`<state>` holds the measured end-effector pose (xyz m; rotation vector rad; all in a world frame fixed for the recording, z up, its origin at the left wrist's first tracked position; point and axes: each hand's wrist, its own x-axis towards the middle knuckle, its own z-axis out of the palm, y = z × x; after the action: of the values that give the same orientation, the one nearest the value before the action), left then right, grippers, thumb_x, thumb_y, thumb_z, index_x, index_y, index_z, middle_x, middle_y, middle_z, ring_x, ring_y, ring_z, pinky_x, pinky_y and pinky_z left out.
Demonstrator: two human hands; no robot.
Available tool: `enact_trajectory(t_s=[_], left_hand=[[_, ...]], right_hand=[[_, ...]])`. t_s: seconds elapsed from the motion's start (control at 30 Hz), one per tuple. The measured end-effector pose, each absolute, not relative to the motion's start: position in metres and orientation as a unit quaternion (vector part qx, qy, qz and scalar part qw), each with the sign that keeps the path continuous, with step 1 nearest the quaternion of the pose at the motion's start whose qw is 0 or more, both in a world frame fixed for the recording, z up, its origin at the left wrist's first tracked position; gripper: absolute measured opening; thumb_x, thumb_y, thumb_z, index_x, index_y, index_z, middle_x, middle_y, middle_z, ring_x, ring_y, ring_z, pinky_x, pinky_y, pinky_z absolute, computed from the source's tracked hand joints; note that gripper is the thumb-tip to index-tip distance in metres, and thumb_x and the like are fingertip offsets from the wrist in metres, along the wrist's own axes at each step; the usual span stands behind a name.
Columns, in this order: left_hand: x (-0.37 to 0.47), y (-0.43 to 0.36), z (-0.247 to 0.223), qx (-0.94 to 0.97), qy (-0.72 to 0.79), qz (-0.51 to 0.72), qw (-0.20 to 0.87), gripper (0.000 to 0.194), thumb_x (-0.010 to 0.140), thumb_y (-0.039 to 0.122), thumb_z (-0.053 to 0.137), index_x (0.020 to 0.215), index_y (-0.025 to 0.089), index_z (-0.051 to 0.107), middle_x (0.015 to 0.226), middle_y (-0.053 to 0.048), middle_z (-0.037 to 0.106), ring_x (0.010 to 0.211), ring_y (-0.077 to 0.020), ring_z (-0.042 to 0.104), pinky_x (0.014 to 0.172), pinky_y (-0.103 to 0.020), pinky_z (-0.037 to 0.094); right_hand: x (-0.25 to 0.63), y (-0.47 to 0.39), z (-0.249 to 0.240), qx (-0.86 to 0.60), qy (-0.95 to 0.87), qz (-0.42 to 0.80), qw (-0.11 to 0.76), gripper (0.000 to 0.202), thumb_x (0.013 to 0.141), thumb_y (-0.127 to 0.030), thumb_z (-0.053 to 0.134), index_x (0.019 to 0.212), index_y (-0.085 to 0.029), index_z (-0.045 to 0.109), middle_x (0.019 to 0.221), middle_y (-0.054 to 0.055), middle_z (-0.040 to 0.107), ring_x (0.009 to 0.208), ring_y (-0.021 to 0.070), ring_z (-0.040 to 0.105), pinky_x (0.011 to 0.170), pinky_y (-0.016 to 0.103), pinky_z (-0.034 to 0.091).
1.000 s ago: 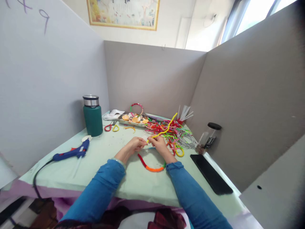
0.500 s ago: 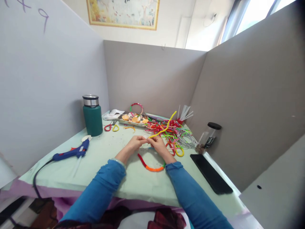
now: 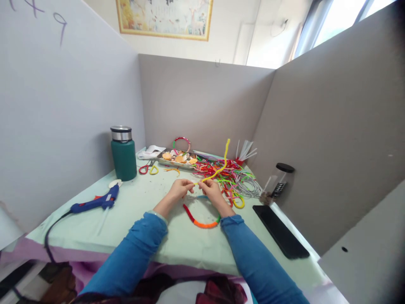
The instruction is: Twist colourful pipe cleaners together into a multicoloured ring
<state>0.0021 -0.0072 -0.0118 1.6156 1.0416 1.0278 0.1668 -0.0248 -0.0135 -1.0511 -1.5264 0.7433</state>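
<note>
A yellow pipe cleaner (image 3: 218, 170) is pinched between both hands above the middle of the table. My left hand (image 3: 179, 191) closes its fingertips on the near end. Just to the right, my right hand (image 3: 212, 192) grips it a little further along, and the long free part bends upward and away. Below the hands lies a ring wrapped in red, orange, green and blue (image 3: 205, 225); it has a gap at the left, and its right side is partly behind my right wrist.
A blue glue gun (image 3: 95, 204) and a green flask (image 3: 123, 158) stand left. Behind are scissors (image 3: 148, 169), a metal tray (image 3: 177, 164) of shells or discs, and a finished-looking ring (image 3: 181, 137). Tangled pipe cleaners (image 3: 218, 166), a clear jar (image 3: 278, 181) and a black phone (image 3: 280, 231) are right.
The hands have moved slightly apart, showing a short stretch of yellow between them. The pipe cleaner's free end has swung up and a little left.
</note>
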Motion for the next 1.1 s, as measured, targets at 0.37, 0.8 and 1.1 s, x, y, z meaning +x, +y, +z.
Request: enact_trajectory(t_s=[0.37,0.8,1.1], left_hand=[[0.0051,-0.0079,-0.0080,0.631,0.402,0.469,0.469,0.030,0.064,0.034,0.062,0.084,0.011,0.058,0.067,-0.001,0.063,0.034,-0.0037,0.039,0.034,-0.020,0.029],[0.0047,-0.0085,-0.0096,0.654,0.397,0.439,0.471,0.032,0.071,0.043,0.053,0.074,0.011,0.058,0.068,-0.003,0.063,0.035,-0.0032,0.039,0.035,-0.018,0.028],[0.0076,-0.0084,-0.0095,0.679,0.402,0.464,0.404,0.027,0.066,0.035,0.060,0.082,0.012,0.061,0.065,0.000,0.059,0.039,-0.0039,0.039,0.039,-0.019,0.032]], right_hand=[[0.1674,-0.0201,-0.0185,-0.471,-0.641,0.286,0.534,0.036,0.074,-0.047,0.053,0.056,-0.015,0.057,0.045,-0.003,0.044,0.043,0.0081,0.038,0.045,0.021,0.029],[0.1586,-0.0292,-0.0124,-0.438,-0.621,0.352,0.546,0.034,0.069,-0.046,0.057,0.058,-0.015,0.053,0.047,-0.003,0.046,0.044,0.0075,0.037,0.043,0.021,0.028],[0.1585,-0.0292,-0.0135,-0.418,-0.615,0.385,0.547,0.030,0.070,-0.042,0.057,0.058,-0.015,0.052,0.048,-0.004,0.044,0.043,0.0070,0.036,0.044,0.021,0.028]])
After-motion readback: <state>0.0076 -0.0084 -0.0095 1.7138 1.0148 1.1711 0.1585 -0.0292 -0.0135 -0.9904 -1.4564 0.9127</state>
